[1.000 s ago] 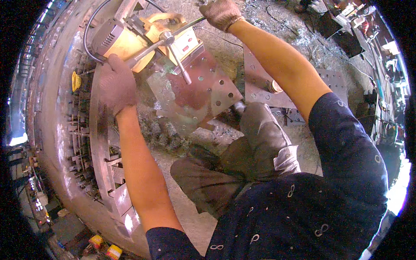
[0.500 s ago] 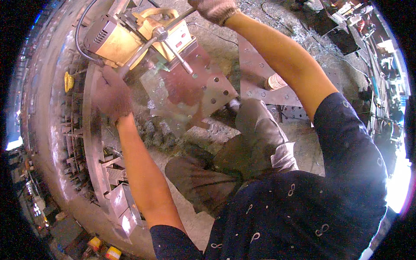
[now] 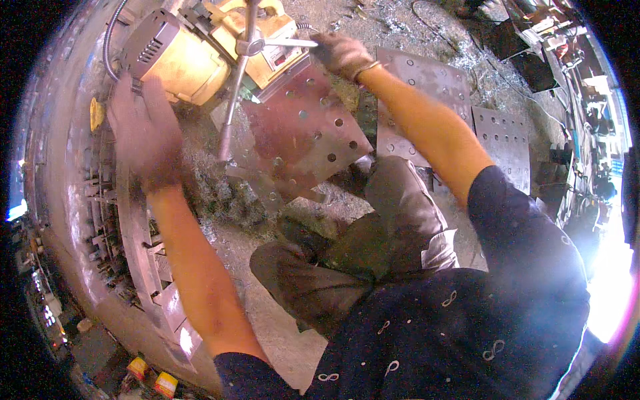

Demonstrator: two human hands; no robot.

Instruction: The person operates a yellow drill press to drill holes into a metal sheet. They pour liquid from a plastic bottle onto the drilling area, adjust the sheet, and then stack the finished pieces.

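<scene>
A yellow magnetic drill [image 3: 190, 70] stands at the upper left on a drilled steel plate [image 3: 303, 137]. Its feed handle [image 3: 235, 100] has three spokes around a hub; one points down toward me. My right hand [image 3: 345, 57], in a glove, is closed around the end of the spoke that reaches right. To the left of the drill's motor is my left hand [image 3: 145, 130], also gloved and smeared by motion. Its fingers look stretched out, with nothing visible in them. The drill's cutter and the spot beneath it are hidden from me.
More drilled plates [image 3: 427, 83] lie to the right, another plate [image 3: 500, 140] beyond them. Metal shavings [image 3: 230, 200] litter the floor near my legs. A long steel beam [image 3: 137, 247] runs down the left. A dark flexible conduit [image 3: 110, 40] curves beside the motor.
The feed handle has turned, and my right hand has come down and nearer with its spoke. My left hand has shifted left, away from the lower spoke. The view has shifted slightly.
</scene>
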